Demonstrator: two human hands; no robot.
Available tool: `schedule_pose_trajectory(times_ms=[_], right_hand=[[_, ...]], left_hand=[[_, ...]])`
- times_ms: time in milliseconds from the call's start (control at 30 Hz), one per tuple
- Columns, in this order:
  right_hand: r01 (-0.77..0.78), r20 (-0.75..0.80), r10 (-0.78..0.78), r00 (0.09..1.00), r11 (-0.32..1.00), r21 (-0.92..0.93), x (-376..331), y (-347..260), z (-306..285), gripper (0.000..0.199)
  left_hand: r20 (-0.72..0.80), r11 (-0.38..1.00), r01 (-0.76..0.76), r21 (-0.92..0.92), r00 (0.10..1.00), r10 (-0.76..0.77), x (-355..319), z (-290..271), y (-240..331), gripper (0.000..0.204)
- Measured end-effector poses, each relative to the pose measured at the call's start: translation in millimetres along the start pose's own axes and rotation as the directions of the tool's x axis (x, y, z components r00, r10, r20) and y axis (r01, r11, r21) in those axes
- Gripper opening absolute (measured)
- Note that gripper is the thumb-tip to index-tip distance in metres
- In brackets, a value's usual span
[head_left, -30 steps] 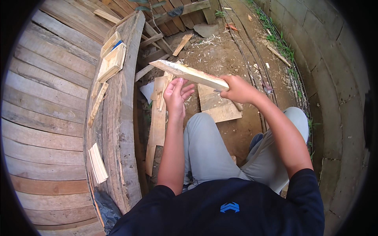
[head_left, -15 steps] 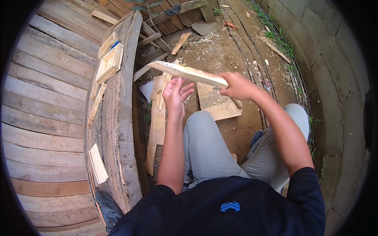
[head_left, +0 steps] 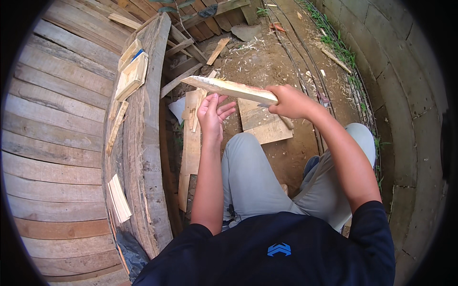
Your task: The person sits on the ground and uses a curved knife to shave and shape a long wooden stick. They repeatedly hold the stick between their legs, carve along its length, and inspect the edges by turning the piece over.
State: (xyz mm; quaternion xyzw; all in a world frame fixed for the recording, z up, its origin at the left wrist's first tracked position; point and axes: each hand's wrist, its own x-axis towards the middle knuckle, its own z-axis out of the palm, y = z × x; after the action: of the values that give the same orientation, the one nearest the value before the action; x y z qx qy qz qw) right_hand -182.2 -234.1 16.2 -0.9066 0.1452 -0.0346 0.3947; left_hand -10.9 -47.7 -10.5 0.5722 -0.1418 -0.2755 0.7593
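My right hand [head_left: 289,101] grips the right end of a pale wooden stick [head_left: 234,89]. It is held up level in front of my knees, its far left end cut to a slanted point with a splintered upper edge. Just under the stick, my left hand [head_left: 213,110] is raised with its fingers apart. Its fingertips come close to the wood's underside; whether they touch it I cannot tell. Below my right hand show a grey blade-like tip [head_left: 263,105] and a rounded wooden handle [head_left: 286,122]. Whether these two belong together, or are held, I cannot make out.
A plank bench [head_left: 152,128] on my left bears small wooden frames [head_left: 131,76], a blue item [head_left: 138,54] and thin wood strips [head_left: 119,199]. Boards [head_left: 268,132] lie on the dirt among shavings. Cables [head_left: 305,62] and a block wall [head_left: 405,119] run along the right.
The stick and my right hand have shifted very slightly to the right. My left hand stays almost where it was, fingers still apart.
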Motion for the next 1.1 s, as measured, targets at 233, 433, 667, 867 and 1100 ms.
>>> schedule_pose_trajectory(times_ms=[233, 433, 667, 867, 1100], right_hand=[[-0.002, 0.019, 0.002, 1.0, 1.0, -0.026, 1, 2, 1, 0.036], [0.001, 0.03, -0.001, 1.0, 1.0, -0.01, 0, 1, 1, 0.035], [0.008, 0.032, -0.01, 0.999, 0.997, 0.074, 5, 17, 12, 0.042], [-0.31, 0.306, 0.194, 0.932, 0.865, 0.394, 0, -8, 15, 0.053], [-0.308, 0.338, 0.173, 0.925, 0.862, 0.403, 5, -6, 21, 0.054]], left_hand=[[-0.004, 0.998, -0.017, 0.064, 1.0, 0.018, 1, -3, -5, 0.022], [-0.016, 0.994, -0.05, 0.102, 0.999, 0.052, 0, 0, -6, 0.023], [0.006, 0.997, -0.028, 0.073, 1.0, 0.027, 1, 4, -16, 0.029], [-0.013, 0.996, -0.017, 0.087, 1.0, 0.018, -6, 7, -29, 0.035], [-0.117, 0.994, -0.04, 0.106, 0.992, 0.053, 1, -5, -38, 0.027]])
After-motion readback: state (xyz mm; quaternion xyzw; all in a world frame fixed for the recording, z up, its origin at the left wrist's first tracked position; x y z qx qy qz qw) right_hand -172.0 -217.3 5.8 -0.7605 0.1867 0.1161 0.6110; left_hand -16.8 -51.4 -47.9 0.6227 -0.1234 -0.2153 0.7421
